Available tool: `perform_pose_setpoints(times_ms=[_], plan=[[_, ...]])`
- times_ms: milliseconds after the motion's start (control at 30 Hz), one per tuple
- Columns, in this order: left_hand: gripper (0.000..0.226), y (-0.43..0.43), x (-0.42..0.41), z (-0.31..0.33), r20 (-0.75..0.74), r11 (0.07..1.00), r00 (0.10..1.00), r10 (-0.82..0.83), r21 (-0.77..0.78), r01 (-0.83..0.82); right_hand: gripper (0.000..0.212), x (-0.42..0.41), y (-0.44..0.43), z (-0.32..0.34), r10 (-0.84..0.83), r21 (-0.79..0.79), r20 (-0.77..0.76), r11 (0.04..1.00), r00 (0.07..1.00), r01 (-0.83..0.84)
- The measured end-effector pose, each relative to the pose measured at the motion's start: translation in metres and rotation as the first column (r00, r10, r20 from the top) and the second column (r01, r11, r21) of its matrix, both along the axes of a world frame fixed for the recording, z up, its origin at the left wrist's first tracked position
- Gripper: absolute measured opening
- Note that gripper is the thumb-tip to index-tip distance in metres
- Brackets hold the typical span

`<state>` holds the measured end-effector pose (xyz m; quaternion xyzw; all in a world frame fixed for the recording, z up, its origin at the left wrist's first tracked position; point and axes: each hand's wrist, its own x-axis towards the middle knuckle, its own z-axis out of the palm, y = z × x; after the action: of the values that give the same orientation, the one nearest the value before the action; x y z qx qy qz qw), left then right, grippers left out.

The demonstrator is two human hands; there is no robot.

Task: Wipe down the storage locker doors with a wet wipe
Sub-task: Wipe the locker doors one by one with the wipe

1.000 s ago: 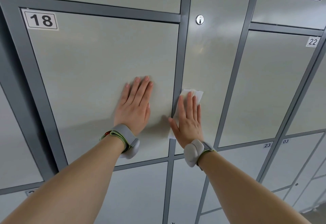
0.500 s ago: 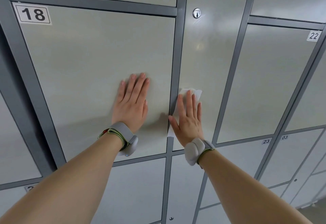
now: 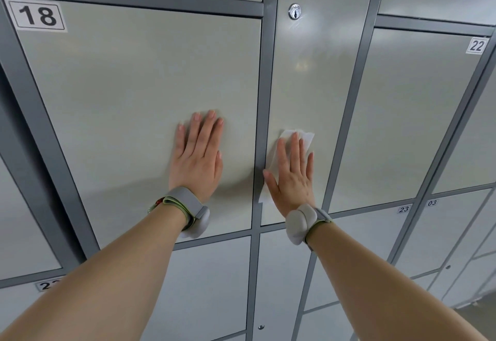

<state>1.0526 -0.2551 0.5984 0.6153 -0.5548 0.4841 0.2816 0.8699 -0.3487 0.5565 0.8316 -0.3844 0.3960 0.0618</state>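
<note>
**Right hand (image 3: 292, 177) pressing the wet wipe (image 3: 307, 138) onto the narrow door (image 3: 316, 86), left hand (image 3: 198, 158) bracing on door 18 (image 3: 134, 99).**

Both hands are lying flat with fingers straight. The right hand is pinning the wipe against the narrow door's lower left edge, beside the grey frame post (image 3: 261, 99). The left hand is gripping nothing. Only palm pressure is holding the wipe, so easing off mid-stroke is likely risking it sliding free or bunching up. Its left edge is reaching the post seam and may be catching there.
</note>
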Motion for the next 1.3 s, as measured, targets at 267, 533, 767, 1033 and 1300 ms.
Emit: perform_pose_setpoints(times_ms=[267, 533, 767, 1033, 1300], plan=[[0.058, -0.002, -0.001, -0.004, -0.021, 1.0, 1.0, 0.003, 0.018, -0.003, 0.066, -0.009, -0.002, -0.05, 0.001, 0.095, -0.062, 0.995, 0.998, 0.005], [0.058, -0.005, 0.0, -0.006, -0.016, 1.0, 1.0, 0.019, -0.014, -0.019, 0.072, -0.005, -0.005, 0.008, 0.003, 0.089, 0.079, 0.996, 0.997, -0.01], [0.058, -0.003, -0.001, -0.007, -0.039, 1.0, 0.999, 0.006, 0.005, -0.006, 0.069, -0.014, -0.006, -0.033, -0.015, 0.166, 0.035, 0.986, 0.999, 0.009], [0.058, -0.007, -0.001, -0.009, -0.038, 0.999, 0.999, 0.009, -0.044, -0.01, 0.073, -0.025, -0.016, -0.016, -0.059, 0.147, 0.041, 0.988, 0.997, 0.053], [0.058, -0.007, -0.001, -0.011, -0.032, 0.999, 0.999, 0.031, -0.037, -0.032, 0.073, -0.026, -0.014, -0.032, -0.063, 0.205, 0.024, 0.977, 0.998, 0.056]])
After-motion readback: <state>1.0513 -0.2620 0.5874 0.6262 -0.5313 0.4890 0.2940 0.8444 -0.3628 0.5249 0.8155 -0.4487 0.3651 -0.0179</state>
